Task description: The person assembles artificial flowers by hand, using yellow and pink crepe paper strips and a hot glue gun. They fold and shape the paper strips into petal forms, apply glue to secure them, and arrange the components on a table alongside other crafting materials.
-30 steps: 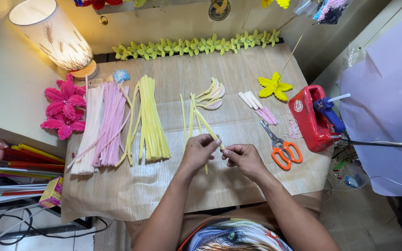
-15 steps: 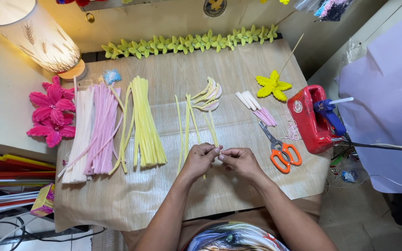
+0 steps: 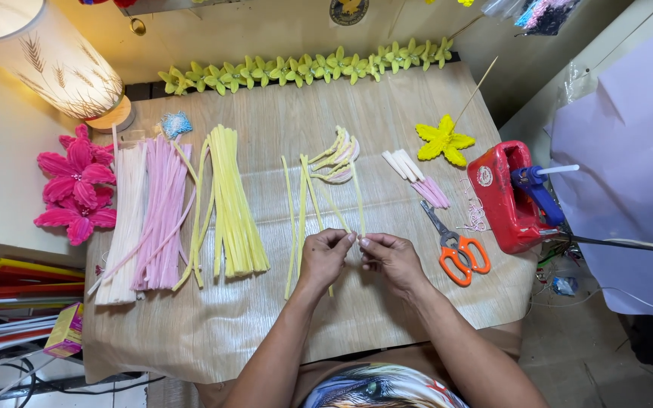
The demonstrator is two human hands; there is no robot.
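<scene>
Head view: left hand [image 3: 325,257] and right hand [image 3: 391,259] pinch pale yellow pipe cleaner [image 3: 358,208] between fingertips above wooden table [image 3: 387,106]; orange-handled scissors [image 3: 453,245] just right.

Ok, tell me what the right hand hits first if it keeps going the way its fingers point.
The right hand points left, fingertips nearly touching the left hand around a thin yellow pipe cleaner. It would likely meet the left hand's fingertips first.

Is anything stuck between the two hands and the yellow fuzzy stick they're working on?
No, nothing visible. The left hand and the right hand both pinch the thin yellow fuzzy stick directly, fingertips almost meeting. The orange scissors lie off to the right, apart from the hands.
</scene>
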